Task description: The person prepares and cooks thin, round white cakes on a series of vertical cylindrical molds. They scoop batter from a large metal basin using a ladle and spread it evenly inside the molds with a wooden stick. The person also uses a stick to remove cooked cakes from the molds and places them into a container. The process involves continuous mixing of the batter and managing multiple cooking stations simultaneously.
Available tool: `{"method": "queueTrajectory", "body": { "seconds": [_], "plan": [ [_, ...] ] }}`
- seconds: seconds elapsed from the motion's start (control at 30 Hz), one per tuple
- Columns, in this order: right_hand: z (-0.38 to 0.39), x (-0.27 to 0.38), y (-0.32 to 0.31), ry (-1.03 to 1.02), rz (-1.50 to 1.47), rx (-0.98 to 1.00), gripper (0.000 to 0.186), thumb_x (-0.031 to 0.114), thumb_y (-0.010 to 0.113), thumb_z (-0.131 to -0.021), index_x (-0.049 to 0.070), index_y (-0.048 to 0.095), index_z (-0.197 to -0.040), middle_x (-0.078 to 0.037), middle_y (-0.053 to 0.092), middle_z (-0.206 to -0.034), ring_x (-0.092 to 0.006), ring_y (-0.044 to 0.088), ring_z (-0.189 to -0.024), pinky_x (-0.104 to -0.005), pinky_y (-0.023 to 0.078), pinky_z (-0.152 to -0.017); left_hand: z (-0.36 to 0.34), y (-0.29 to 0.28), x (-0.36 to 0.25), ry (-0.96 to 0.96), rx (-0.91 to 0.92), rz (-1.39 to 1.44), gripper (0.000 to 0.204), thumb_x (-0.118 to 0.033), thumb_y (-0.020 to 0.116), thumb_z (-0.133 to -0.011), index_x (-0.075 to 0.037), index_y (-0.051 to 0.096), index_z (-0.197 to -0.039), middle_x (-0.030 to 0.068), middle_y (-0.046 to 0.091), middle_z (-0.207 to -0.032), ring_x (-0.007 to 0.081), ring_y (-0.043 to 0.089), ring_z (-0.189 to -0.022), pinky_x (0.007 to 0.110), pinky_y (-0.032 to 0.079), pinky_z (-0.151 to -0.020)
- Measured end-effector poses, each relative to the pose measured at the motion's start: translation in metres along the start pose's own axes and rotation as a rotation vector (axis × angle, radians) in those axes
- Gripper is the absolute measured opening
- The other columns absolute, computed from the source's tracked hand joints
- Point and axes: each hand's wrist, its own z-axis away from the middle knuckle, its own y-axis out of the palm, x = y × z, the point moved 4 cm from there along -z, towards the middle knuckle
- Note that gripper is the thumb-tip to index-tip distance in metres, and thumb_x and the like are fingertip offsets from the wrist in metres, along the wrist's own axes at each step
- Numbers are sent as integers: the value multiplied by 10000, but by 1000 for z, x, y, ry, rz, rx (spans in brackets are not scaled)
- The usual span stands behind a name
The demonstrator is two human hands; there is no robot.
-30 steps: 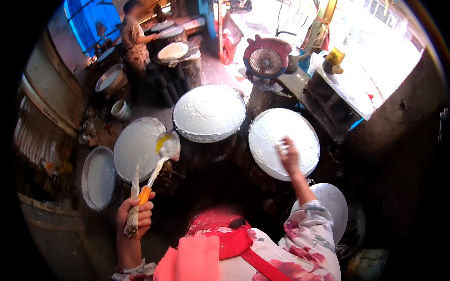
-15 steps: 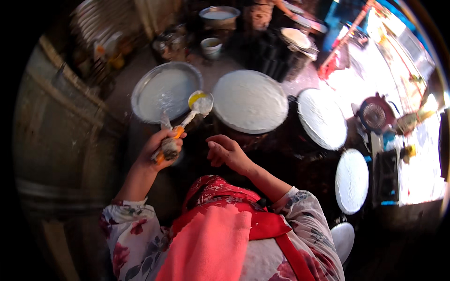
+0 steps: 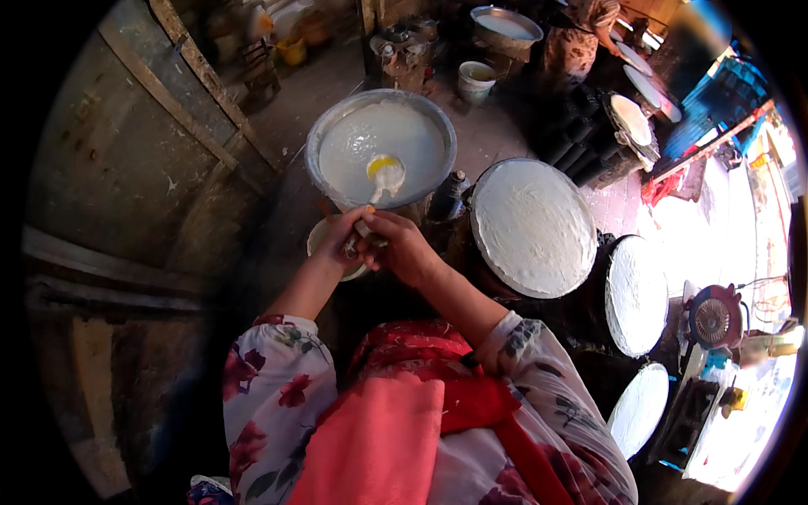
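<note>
My left hand (image 3: 338, 244) and my right hand (image 3: 406, 246) meet just in front of a wide metal basin (image 3: 450, 143) of milky white liquid. Both are closed around the handle end of a ladle (image 3: 387, 178), a bit of orange showing at the fingers. The ladle's bowl, yellow inside and smeared with white, is over the liquid; whether it touches the surface I cannot tell. Something pale shows between my palms, too covered to name. Beneath my hands a pale bucket (image 3: 316, 238) is partly hidden.
Right of the basin stands a dark drum topped with a round white-coated surface (image 3: 534, 227). More white rounds (image 3: 637, 295) curve toward me on the right, beside a small fan (image 3: 712, 323). Farther back are a white bucket (image 3: 477, 82), another basin (image 3: 507, 27) and a person (image 3: 581, 42).
My right hand has come over to join the left at the ladle. The ladle has moved from the basin's edge to over its liquid. The view has swung left.
</note>
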Motion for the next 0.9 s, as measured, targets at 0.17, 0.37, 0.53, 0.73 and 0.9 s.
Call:
{"method": "queueTrajectory", "body": {
  "seconds": [0.17,0.37,0.53,0.73,0.9],
  "plan": [
    [-36,26,-33,-34,80,-21,279,167,533,-859,-2,536,-1082,-74,600,-745,-132,568,-557,-240,460,-517,-38,8,-26,33,-148,-4,479,-555,468,-882,-81,520,-934,57,576,-635,208,552,-400,320,449,-323],
    [-28,36,-97,-105,67,-218,507,77,575,-755,-11,401,-1223,-112,602,-872,-160,588,-603,-269,512,-576,-92,-85,-43,81,-600,-773,305,-355,582,-879,-80,498,-980,19,510,-625,121,494,-435,270,420,-393],
    [-37,21,-157,-158,87,-340,477,89,542,-814,18,364,-1250,-61,538,-781,-110,489,-524,-237,398,-461,-101,-123,-60,426,-804,-1704,349,-238,573,-851,-56,484,-1136,191,630,-821,365,629,-739,457,498,-651],
    [-36,-6,-174,-115,314,-529,295,284,491,-935,44,443,-1100,-17,504,-653,-102,470,-475,-230,351,-411,-99,-147,-99,81,-782,-1837,403,-200,530,-866,-82,421,-1236,240,622,-938,422,595,-863,495,471,-744],
    [-54,-13,-162,52,311,-688,202,264,461,-933,65,457,-965,-43,519,-617,-134,491,-432,-258,359,-361,-100,-163,-116,202,-647,-1853,387,-202,520,-876,-71,421,-1226,242,620,-945,413,595,-880,495,471,-740]
  ]
}}
